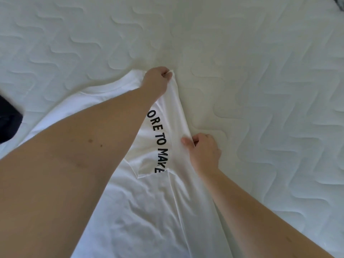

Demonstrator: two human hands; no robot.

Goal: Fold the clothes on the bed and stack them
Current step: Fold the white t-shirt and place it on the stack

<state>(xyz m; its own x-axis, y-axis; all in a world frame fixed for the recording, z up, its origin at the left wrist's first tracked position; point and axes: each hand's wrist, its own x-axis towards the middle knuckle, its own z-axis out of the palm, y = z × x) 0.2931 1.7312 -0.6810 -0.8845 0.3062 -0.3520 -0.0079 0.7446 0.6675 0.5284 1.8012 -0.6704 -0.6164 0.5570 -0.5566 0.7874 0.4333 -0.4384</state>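
Note:
A white T-shirt [149, 207] with black lettering lies spread on the white quilted bed [260, 71]. My left hand [158, 79] reaches across it and pinches the shirt's far right corner near the shoulder. My right hand [202, 151] pinches the same right edge lower down, with the thumb on top of the fabric. Between the two hands the edge is lifted into a long fold, and the printed words run along it. My left forearm hides much of the shirt's middle.
A dark navy garment [9, 120] shows at the left edge of the bed. A small dark object [339, 1] sits in the top right corner. The quilted mattress stretches bare to the right and beyond the shirt.

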